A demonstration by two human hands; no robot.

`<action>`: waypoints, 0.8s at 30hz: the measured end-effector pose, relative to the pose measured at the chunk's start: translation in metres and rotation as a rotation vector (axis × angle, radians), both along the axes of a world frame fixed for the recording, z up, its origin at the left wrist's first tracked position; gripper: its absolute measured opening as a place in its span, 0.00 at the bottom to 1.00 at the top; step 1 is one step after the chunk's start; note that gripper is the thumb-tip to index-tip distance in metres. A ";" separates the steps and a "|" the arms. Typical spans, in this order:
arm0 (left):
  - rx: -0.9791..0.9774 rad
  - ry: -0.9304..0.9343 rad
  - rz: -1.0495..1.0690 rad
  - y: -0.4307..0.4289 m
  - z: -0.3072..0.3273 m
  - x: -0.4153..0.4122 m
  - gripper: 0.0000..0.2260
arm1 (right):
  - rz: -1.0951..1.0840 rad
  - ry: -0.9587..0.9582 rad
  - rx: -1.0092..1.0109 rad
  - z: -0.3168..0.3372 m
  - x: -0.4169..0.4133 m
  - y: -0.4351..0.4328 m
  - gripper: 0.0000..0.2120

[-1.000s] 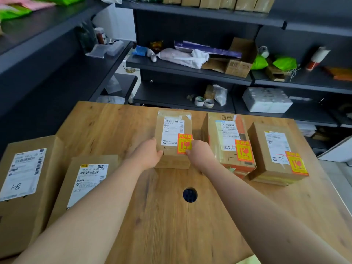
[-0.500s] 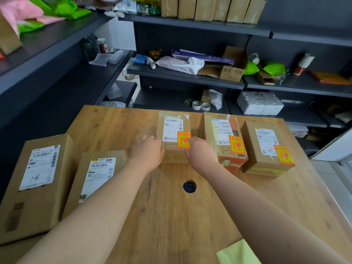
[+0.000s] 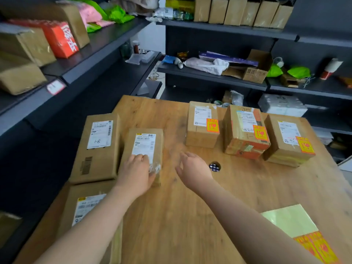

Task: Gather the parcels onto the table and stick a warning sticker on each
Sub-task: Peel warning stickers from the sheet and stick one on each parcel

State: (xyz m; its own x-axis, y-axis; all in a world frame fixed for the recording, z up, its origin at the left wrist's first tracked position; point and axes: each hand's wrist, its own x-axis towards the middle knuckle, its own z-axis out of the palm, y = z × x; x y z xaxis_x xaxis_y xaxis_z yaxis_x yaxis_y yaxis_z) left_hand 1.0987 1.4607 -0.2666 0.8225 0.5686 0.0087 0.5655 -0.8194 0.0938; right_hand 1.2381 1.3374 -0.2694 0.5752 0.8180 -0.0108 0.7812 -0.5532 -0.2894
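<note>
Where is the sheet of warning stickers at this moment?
In the head view, the sticker sheet lies flat on the table at its near right corner, just right of the right forearm.

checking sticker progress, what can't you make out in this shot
Head view only:
- Nearest parcel: the left forearm covers part of its top, so any sticker is hidden.
- Sticker sheet: cut off by the bottom edge and the right forearm; remaining count unknown.
- Small parcel: the left hand covers its near end; grip or rest, unclear.
- Label print: too small and blurred to read.
</note>
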 end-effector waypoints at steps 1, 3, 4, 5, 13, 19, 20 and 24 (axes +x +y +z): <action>-0.005 0.023 0.035 0.006 -0.001 -0.008 0.22 | 0.012 0.018 -0.007 -0.002 -0.008 0.007 0.19; -0.030 0.076 0.099 0.018 -0.002 -0.020 0.29 | 0.038 0.043 -0.016 -0.005 -0.021 0.021 0.20; -0.047 0.101 0.126 0.023 -0.002 -0.023 0.32 | 0.050 0.050 -0.022 -0.006 -0.026 0.027 0.20; -0.057 0.127 0.146 0.028 -0.003 -0.025 0.34 | 0.058 0.057 -0.031 -0.007 -0.030 0.034 0.19; -0.047 0.261 0.176 0.051 -0.011 -0.006 0.40 | 0.045 0.203 -0.131 -0.023 -0.028 0.060 0.18; -0.172 0.178 0.236 0.045 -0.012 0.006 0.39 | -0.006 0.375 -0.046 -0.024 -0.020 0.043 0.17; -0.227 0.137 0.251 0.042 -0.013 0.006 0.41 | -0.023 0.386 -0.028 -0.023 -0.017 0.036 0.16; -0.400 -0.013 0.254 0.008 -0.020 0.004 0.41 | -0.085 0.419 -0.002 -0.021 -0.014 -0.005 0.14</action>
